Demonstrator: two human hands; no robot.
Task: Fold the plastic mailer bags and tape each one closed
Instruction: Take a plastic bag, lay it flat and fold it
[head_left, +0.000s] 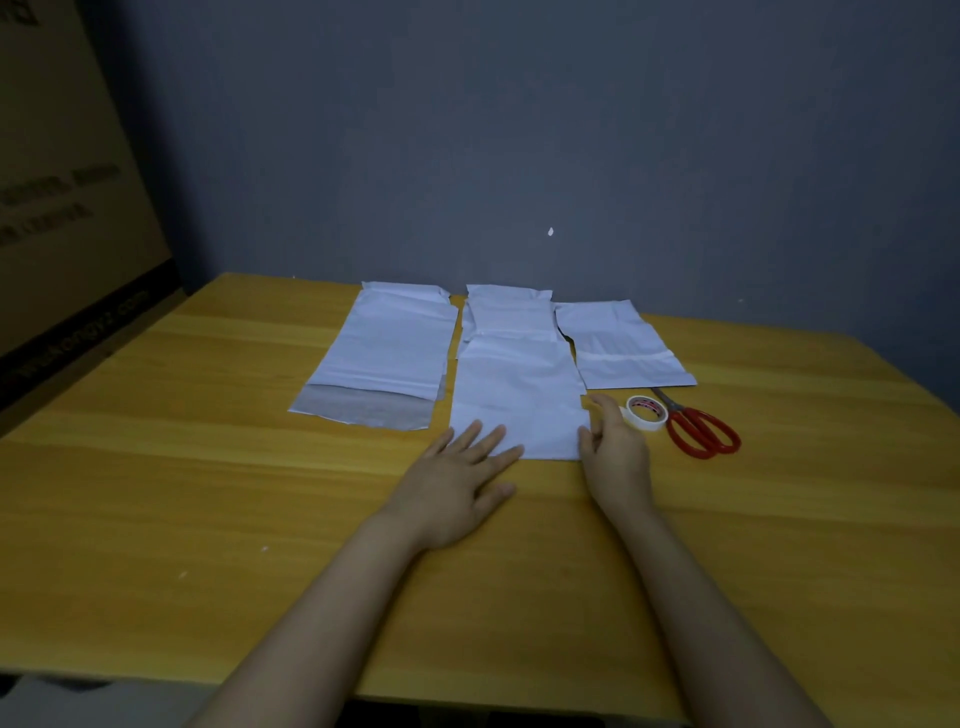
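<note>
Three white plastic mailer bags lie flat on the wooden table (208, 493). The left bag (382, 348) shows its grey flap toward me. The middle bag (514, 395) reaches closest to me, and the right bag (618, 343) lies further back. My left hand (462, 483) rests flat, fingers spread, with its fingertips on the middle bag's near left corner. My right hand (613, 447) pinches that bag's near right edge between thumb and fingers. A roll of white tape (647, 413) lies just right of my right hand.
Red-handled scissors (698, 423) lie right of the tape, blades pointing toward the right bag. A large cardboard box (62, 208) stands at the table's left. A grey wall runs behind the table's far edge.
</note>
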